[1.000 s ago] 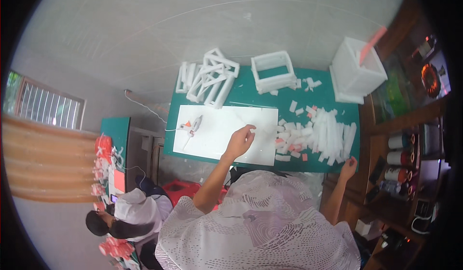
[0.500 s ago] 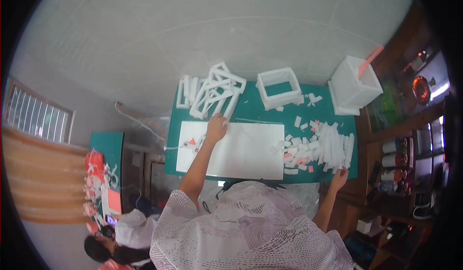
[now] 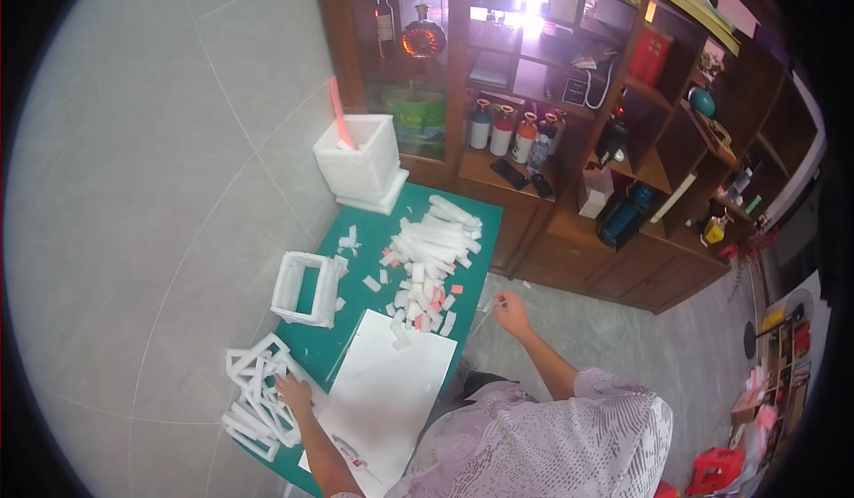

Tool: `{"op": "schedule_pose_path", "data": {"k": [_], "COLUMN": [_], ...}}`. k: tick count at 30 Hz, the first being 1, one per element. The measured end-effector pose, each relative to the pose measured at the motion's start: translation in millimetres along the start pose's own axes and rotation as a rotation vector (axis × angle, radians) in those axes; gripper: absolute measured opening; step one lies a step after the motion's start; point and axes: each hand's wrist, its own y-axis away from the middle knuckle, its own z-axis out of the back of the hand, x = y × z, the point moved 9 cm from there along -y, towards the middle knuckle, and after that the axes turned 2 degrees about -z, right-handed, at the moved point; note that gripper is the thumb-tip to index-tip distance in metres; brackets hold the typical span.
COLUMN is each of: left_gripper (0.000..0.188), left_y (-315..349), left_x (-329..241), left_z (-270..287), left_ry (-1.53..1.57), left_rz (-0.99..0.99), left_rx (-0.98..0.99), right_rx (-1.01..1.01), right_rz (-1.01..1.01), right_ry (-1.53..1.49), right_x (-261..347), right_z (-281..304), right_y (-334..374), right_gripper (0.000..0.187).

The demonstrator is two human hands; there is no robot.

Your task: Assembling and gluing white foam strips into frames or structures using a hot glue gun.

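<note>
Foam frames (image 3: 265,382), open rectangles of square-cut white strips, lie in a loose tangle at the near left end of the green worktop (image 3: 322,342). The left hand (image 3: 294,393) rests on their inner side with fingers bent over the strips; whether it grips one cannot be told. The right hand (image 3: 511,313) hangs just off the worktop's edge, over the floor, with fingers curled together; whether they pinch anything is unclear.

A smooth white board (image 3: 391,378) covers much of the surface. Beyond it sit chunky white and pink offcuts (image 3: 418,300), then a heap of long, matte white strips (image 3: 436,242). A hollow foam block (image 3: 305,291) stands by the outer edge, and a square foam box (image 3: 360,164) with a flat pink strip (image 3: 338,111) rising from it occupies the far corner.

By the left forearm, a small red-and-white object (image 3: 354,459) is partly hidden and blurred.

Compared with half a second ago, the view has swung toward the wooden cabinet (image 3: 587,258), the left hand reaches farther onto the frames, and the right hand has moved outward from the worktop.
</note>
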Motion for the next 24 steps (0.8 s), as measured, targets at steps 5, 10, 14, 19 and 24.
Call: {"op": "schedule_pose_path", "data": {"k": [5,10,14,19,24], "left_gripper": [0.046,0.040,0.036,0.037,0.034], "left_y": [-13.3,-0.1,49.9,135.4,203.8], "left_x": [-0.7,-25.8,-49.5,-110.4,-186.6], "left_z": [11.8,48.4,106.2,172.4,166.0], "left_ry": [-0.045,0.024,0.199,0.439,0.750], "left_rz": [-0.043,-0.137,-0.338,-0.422,-0.459], "left_rx": [-0.032,-0.269,-0.550,-0.646,-0.373], "right_rx": [0.068,0.058,0.109,0.259,0.570], "right_rz": [-0.161,-0.146,-0.033,0.416,0.642], "right_ry": [0.103,0.084,-0.032,0.040,-0.138], "right_x": [-8.3,0.5,46.8,187.4,274.8], "right_z": [17.2,18.0,-4.0,-43.9,-99.8], "right_y": [26.1,26.9,11.1,3.5,34.5], "right_gripper": [0.027,0.026,0.026,0.030,0.046]}}
